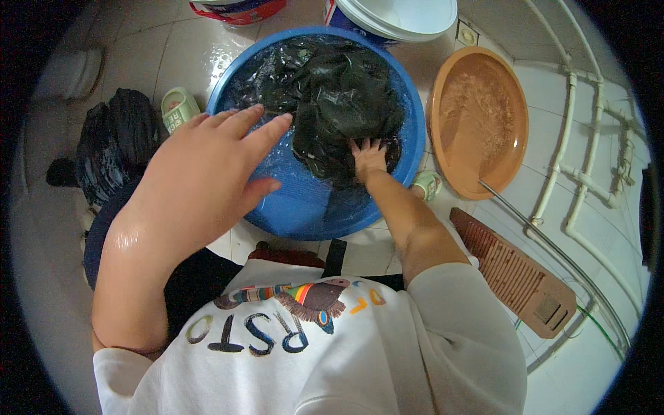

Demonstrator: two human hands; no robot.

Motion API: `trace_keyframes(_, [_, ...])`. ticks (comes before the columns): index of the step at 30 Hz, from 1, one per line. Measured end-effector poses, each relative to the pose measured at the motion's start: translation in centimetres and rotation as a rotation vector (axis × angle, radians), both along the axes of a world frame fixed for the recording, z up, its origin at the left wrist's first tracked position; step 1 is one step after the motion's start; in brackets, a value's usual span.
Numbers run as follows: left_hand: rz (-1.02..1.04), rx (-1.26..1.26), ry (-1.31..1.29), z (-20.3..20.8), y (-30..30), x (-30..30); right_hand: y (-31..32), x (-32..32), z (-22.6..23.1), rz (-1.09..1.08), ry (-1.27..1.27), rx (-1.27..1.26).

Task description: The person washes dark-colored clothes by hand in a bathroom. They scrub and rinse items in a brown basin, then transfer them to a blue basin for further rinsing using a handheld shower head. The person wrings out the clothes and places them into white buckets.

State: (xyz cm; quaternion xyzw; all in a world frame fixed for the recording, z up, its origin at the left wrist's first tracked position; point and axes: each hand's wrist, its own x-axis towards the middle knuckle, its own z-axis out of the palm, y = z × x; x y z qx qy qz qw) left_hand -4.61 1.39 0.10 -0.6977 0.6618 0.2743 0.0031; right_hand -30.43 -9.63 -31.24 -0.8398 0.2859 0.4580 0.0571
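A wet black cloth garment [346,93] lies bunched up in water in a large round blue basin [416,117] on the floor in front of me. On the garment's near right part rests my right hand [370,162], fingers spread and pressed onto the fabric, not closed around it. My left hand [197,169] is raised over the basin's left side, close to the camera. Its fingers are stretched out and it holds nothing; the wrist glistens wet. Part of the basin's left rim is hidden behind this hand.
An orange basin [434,114] with water stands at the right, a brown washboard [512,270] and metal rod [536,227] nearer me. Behind are a white-rimmed bucket [394,28] and a red one [238,14]. Green slippers [178,107], a black plastic bag [117,145] and wall pipes [568,131] flank these.
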Motion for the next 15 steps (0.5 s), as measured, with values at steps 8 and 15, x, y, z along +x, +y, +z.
trace_keyframes(8, [-0.045, 0.072, -0.014, -1.8, -0.3, -0.3, -2.2, -2.6, -4.8, 0.158, -0.108, 0.010])
trace_keyframes(15, [-0.104, 0.100, 0.011, -2.3, 0.1, -0.6, -3.3, -1.4, 0.8, 0.027, -0.294, 0.020])
